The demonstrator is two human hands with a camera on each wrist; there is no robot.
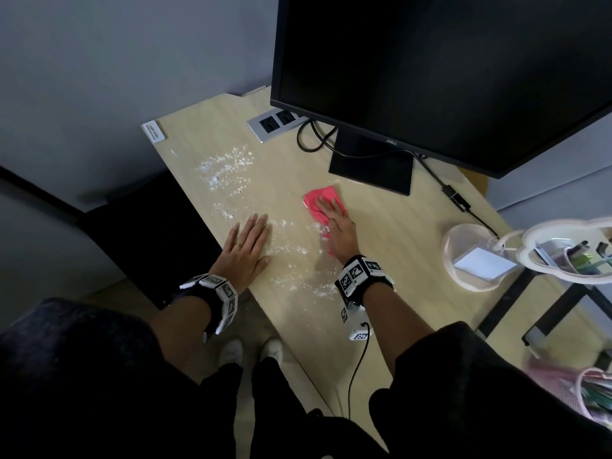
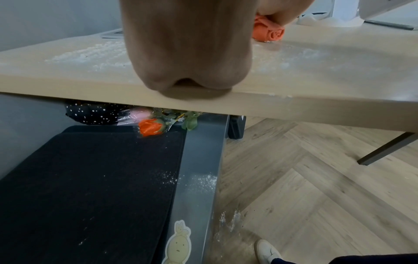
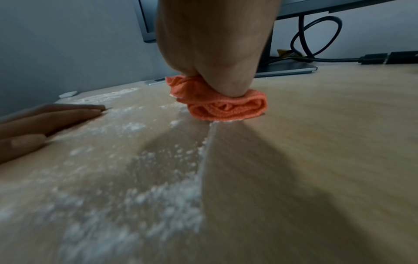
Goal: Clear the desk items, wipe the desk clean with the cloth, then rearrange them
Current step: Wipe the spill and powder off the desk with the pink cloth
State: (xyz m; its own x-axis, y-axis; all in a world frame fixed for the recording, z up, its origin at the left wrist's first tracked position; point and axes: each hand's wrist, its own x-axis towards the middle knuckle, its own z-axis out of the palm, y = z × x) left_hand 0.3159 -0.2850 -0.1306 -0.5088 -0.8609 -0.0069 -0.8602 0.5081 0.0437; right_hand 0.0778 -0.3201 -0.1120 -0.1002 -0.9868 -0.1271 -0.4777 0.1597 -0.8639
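- Both my hands were on the desk [image 1: 390, 226], well apart from each other.
- My left hand [image 1: 246, 248] lay flat near the left edge, fingers straight, holding nothing. It pressed down right in the white powder [image 1: 228, 162].
- Powder was spread from the far left corner down toward me, with more beside my left fingers.
- My right hand [image 1: 336, 223] pressed flat on the pink cloth [image 1: 319, 198], fingers straight on top of it, not wrapped round it.
- That cloth sat in the middle of the desk, just in front of the foot of the monitor [image 1: 430, 71].
- I think the cloth was soft and light. It bunched up in folds under my palm, so pushing flat on the middle should keep it from rolling.
- Right of my hand the wood looked clean.
- Far right sat a clear tub [image 1: 463, 256] and a white tray [image 1: 563, 250] with desk things inside.
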